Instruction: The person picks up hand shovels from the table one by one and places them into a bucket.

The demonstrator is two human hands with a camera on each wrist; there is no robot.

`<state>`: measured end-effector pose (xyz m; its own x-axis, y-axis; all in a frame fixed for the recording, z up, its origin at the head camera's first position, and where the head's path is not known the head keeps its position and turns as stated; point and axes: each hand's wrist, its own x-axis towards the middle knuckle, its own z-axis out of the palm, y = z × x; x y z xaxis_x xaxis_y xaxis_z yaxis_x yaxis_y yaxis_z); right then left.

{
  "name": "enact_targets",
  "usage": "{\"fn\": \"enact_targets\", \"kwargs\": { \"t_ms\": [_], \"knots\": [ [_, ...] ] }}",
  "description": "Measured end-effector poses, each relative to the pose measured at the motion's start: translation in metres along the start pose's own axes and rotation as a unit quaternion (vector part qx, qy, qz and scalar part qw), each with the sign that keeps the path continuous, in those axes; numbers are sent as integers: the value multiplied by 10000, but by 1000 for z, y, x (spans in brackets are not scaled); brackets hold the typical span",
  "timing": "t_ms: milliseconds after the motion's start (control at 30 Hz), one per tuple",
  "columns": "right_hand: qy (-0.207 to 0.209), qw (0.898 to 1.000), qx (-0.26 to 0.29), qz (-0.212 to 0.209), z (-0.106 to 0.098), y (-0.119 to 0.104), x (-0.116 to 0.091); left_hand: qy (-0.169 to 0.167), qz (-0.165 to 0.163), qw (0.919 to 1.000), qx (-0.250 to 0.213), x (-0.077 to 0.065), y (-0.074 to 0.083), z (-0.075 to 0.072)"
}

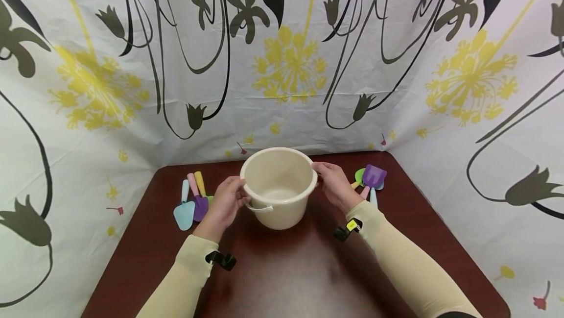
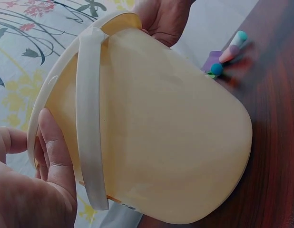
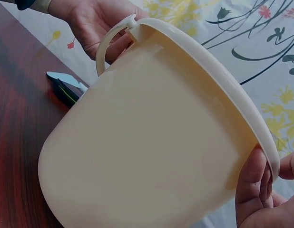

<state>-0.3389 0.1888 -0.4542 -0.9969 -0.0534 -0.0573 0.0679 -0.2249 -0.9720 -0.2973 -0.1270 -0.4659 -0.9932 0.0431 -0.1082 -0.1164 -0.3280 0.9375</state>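
Observation:
A cream plastic bucket (image 1: 282, 215) is held between both hands over the dark table, its mouth facing up and tilted toward the head camera. My left hand (image 1: 227, 203) grips the rim on the left side, thumb and fingers on either side of the edge. On the opposite side my right hand (image 1: 332, 183) pinches the rim. The bucket's handle (image 2: 92, 128) hangs down along its outer wall in the left wrist view. Inside, the bucket looks bare. Whether its base touches the table is hard to tell.
Several small toy shovels lie left of the bucket, among them a light blue shovel (image 1: 184, 215). More lie at the right, including a purple shovel (image 1: 374, 176). A patterned cloth (image 1: 282, 127) hangs behind and beside the dark red-brown table (image 1: 282, 279).

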Motion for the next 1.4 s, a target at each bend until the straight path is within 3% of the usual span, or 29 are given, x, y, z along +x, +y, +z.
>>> {"fn": "enact_targets", "kwargs": {
  "t_ms": [267,433,667,900,1100,1167,1400],
  "knots": [
    [-15,9999,19,-100,-3,1,-2,145,29,9998,-100,2,-4,5],
    [-257,9995,-156,-56,-5,1,0,279,90,9993,-246,2,-6,4],
    [-434,9905,-1293,144,-20,-10,0,242,30,9996,-167,0,-4,3],
    [-192,9672,-2530,144,-58,-24,-8,247,31,9993,-262,1,-4,5],
    [21,9287,-3709,11,-94,-25,-18,184,-3,9995,-255,3,-4,4],
    [51,9172,-3983,52,-104,-24,-20,152,-23,9996,-223,3,-3,3],
    [166,8929,-4500,20,-129,-14,-26,152,-26,9994,-326,3,-4,4]
  ]
}}
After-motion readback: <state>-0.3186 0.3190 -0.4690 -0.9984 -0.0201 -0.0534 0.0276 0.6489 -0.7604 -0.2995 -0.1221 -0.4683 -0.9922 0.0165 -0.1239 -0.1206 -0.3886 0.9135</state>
